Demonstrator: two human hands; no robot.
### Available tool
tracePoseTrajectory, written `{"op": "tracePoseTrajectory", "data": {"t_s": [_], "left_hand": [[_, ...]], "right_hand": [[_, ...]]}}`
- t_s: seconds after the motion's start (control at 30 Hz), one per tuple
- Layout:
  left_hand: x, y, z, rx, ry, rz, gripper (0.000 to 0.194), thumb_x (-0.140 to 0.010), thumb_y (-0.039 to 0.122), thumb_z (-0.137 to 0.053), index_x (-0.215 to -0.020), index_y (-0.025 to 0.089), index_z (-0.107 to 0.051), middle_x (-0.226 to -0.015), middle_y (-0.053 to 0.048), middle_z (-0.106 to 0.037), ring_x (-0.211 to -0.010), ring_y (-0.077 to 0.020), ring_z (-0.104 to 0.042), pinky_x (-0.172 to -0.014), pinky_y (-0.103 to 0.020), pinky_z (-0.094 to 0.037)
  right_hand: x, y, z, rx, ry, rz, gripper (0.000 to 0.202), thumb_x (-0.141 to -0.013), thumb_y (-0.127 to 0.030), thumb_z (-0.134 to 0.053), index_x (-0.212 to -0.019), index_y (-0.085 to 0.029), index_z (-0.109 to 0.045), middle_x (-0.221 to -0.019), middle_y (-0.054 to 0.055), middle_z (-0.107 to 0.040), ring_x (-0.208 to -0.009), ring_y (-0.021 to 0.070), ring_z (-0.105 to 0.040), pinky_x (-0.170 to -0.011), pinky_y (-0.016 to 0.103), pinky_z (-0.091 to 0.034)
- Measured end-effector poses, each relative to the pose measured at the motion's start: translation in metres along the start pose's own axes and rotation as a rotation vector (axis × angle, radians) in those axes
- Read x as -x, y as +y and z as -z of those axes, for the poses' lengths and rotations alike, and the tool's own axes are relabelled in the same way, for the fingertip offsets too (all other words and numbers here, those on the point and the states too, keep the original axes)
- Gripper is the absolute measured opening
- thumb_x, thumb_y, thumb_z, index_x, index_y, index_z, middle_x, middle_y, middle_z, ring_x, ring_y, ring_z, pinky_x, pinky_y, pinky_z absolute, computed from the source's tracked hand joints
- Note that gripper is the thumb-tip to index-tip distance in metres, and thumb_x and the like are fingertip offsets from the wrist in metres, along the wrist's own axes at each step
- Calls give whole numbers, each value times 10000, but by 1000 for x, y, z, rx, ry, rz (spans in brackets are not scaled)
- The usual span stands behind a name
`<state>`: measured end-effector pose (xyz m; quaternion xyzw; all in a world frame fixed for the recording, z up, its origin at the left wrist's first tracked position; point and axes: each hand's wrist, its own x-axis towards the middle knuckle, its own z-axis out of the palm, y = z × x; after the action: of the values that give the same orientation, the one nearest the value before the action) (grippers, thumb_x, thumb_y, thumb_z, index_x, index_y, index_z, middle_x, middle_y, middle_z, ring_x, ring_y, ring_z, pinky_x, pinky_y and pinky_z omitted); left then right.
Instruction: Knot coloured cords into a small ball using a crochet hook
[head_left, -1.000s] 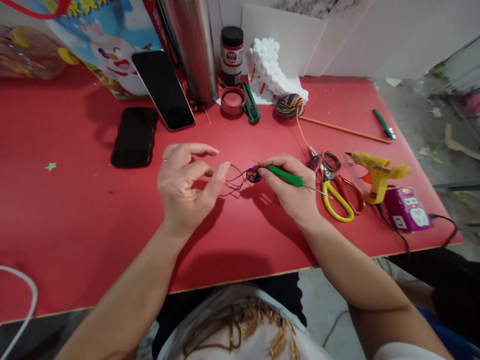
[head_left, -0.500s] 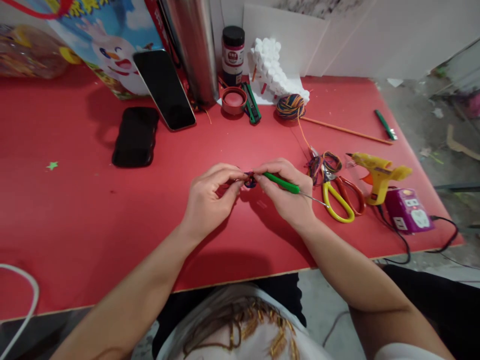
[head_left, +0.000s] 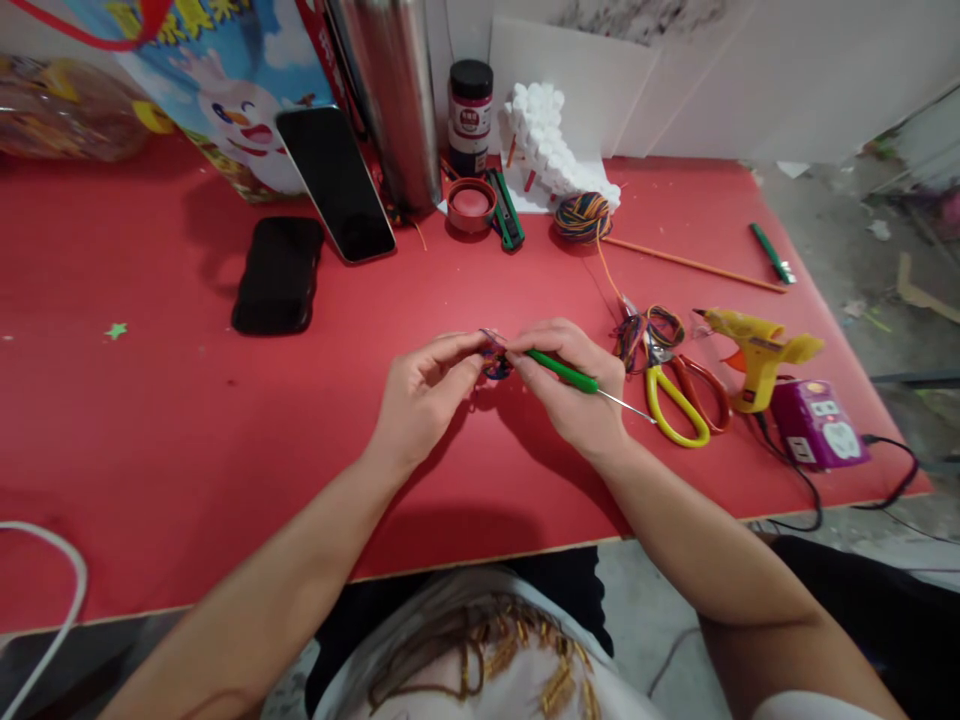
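Over the middle of the red table point(head_left: 300, 440), my left hand point(head_left: 431, 400) pinches the left side of a small dark multicoloured yarn piece point(head_left: 496, 362). My right hand point(head_left: 574, 390) has its fingertips at the right side of that piece and holds a green-handled crochet hook point(head_left: 562, 371), its metal shaft pointing down to the right. Both hands' fingertips partly cover the yarn piece. Right of my hands lies a loose bundle of yarn point(head_left: 634, 335) on scissors point(head_left: 679, 405) with yellow and red handles. Behind it sits a yarn ball point(head_left: 583, 218) with an orange strand trailing forward.
At the right are a yellow glue gun point(head_left: 761, 355), a purple power box point(head_left: 821, 425) and a thin stick point(head_left: 697, 263). Along the back stand a phone point(head_left: 337, 185), a steel bottle point(head_left: 397, 100), a dark jar point(head_left: 470, 115) and a green cutter point(head_left: 506, 212). A black case point(head_left: 277, 275) lies left.
My left fingers have shifted slightly on the yarn piece, and a bit of strand now shows above and below it. The view has moved slightly; my right hand keeps its hold on the hook.
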<state>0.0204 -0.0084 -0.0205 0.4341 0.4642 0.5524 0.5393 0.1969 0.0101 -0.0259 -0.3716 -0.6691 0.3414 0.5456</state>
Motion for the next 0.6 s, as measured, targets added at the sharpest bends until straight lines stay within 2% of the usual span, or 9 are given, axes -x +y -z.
{"op": "tracePoseTrajectory", "data": {"t_s": [0.1, 0.2, 0.3, 0.47, 0.6], "left_hand": [[1, -3, -9, 233, 34, 142, 299, -746, 243, -965, -1033, 239, -883, -973, -44, -843, -813, -154, -750, -844, -311, -643], [0, -6, -11, 289, 73, 148, 353, -684, 213, -1001, -1018, 234, -887, -909, -31, -837, -763, -123, -727, -802, -263, -636], [-1, -7, -8, 296, 83, 126, 400, -665, 185, -1011, -1041, 250, -887, -939, -21, -846, -822, -103, -744, -824, -201, -625], [1, -5, -5, 303, 60, 86, 465, -627, 161, -1022, -1058, 273, -888, -1095, -30, -853, -877, -102, -763, -820, -167, -621], [2, -5, -5, 292, 54, 108, 384, -730, 251, -984, -1100, 268, -883, -1018, -41, -846, -828, -106, -750, -777, -186, -617]], "right_hand": [[0, 1, -1, 6, 4, 15, 110, -976, -202, -749, -1027, -276, -812, -950, 24, -786, -911, 179, -726, -868, 365, -600], [0, -1, 0, 2, -23, 34, 105, -991, -232, -731, -1061, -263, -804, -961, 40, -788, -931, 189, -728, -884, 377, -608], [1, -3, 2, -38, -68, 12, 153, -1037, -273, -659, -1098, -246, -797, -997, 58, -772, -929, 190, -727, -875, 379, -614], [2, -4, 4, -47, -61, -15, 201, -1063, -266, -611, -1121, -225, -799, -921, 38, -732, -847, 163, -700, -827, 352, -587], [5, -4, 2, -87, -68, -42, 184, -1051, -225, -632, -1129, -232, -799, -960, 28, -761, -847, 143, -723, -821, 319, -597]]}}
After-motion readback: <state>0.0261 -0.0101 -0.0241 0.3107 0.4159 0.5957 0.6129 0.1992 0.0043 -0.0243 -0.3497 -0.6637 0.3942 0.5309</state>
